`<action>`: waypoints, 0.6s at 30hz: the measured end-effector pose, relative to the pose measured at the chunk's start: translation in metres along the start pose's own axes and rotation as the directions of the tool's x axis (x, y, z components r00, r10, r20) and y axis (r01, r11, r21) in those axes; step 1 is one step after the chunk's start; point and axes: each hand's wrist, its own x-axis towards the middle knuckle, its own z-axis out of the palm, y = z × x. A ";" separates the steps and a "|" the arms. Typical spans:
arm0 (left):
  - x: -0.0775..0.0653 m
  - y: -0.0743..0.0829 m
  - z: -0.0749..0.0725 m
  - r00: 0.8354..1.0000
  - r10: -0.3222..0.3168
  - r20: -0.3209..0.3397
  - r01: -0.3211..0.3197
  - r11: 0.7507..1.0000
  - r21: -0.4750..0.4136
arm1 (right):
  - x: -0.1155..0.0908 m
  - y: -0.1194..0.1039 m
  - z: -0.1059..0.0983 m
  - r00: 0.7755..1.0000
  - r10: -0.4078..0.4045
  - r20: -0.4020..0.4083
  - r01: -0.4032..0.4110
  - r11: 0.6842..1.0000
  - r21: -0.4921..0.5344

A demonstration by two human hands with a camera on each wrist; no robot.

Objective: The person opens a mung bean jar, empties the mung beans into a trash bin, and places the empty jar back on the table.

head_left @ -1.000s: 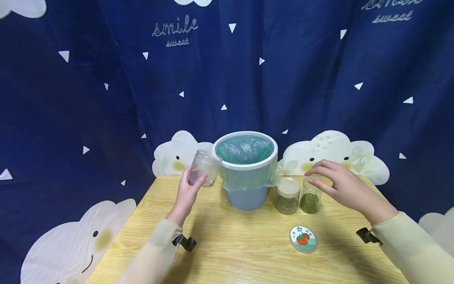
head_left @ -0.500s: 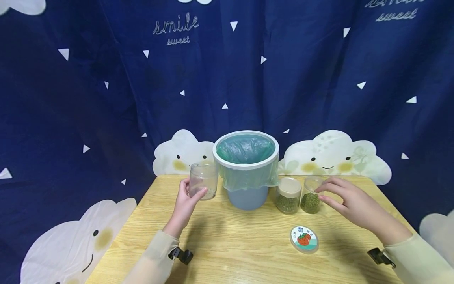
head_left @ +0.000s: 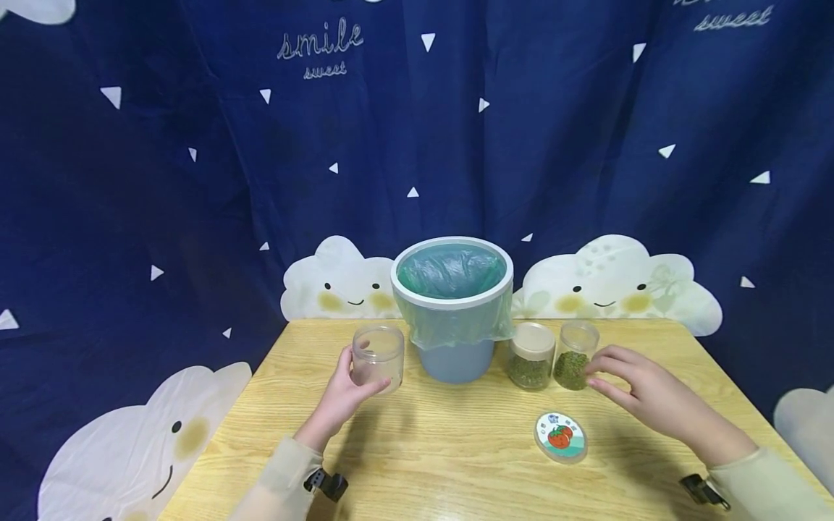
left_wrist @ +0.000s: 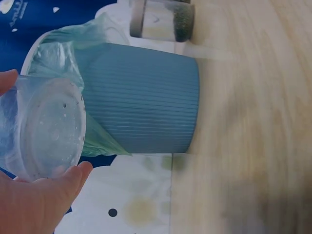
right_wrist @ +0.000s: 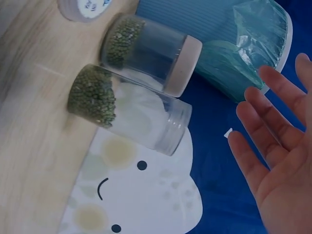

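My left hand grips a clear plastic jar without a lid, held roughly upright to the left of the bin. A few dark specks show at the base of this jar in the left wrist view. On the right, my right hand is beside an open clear jar partly filled with small green beans. Its loosely bent fingers are apart from that jar in the right wrist view and hold nothing. Close to the bean jar stands a second jar with green contents and a cream lid.
A blue-grey waste bin with a white rim and green liner bag stands at the back middle. A round lid with a tomato picture lies on the wooden table. Behind hangs a dark blue curtain.
My left hand has turned the jar from tilted toward the bin to upright and lowered it away from the rim. My right hand has moved lower, from above the bean jar to its right side.
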 end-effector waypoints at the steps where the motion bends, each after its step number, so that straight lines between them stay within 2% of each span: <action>1: 0.000 -0.002 0.000 1.000 -0.001 0.001 0.001 1.000 0.005 | -0.001 0.000 0.001 1.000 0.007 0.010 -0.008 1.000 0.004; 6: -0.002 -0.011 0.001 0.999 0.037 0.004 -0.038 0.998 0.048 | -0.007 0.000 0.006 0.997 0.040 0.059 -0.041 0.999 0.012; 11: -0.001 -0.022 -0.001 0.998 0.063 -0.018 -0.058 0.982 0.177 | -0.013 0.000 0.012 0.997 0.036 0.074 -0.037 0.999 0.020; 18: -0.001 -0.040 -0.006 1.000 0.019 -0.022 -0.014 0.972 0.234 | -0.021 0.001 0.020 0.995 0.053 0.090 -0.054 0.998 0.012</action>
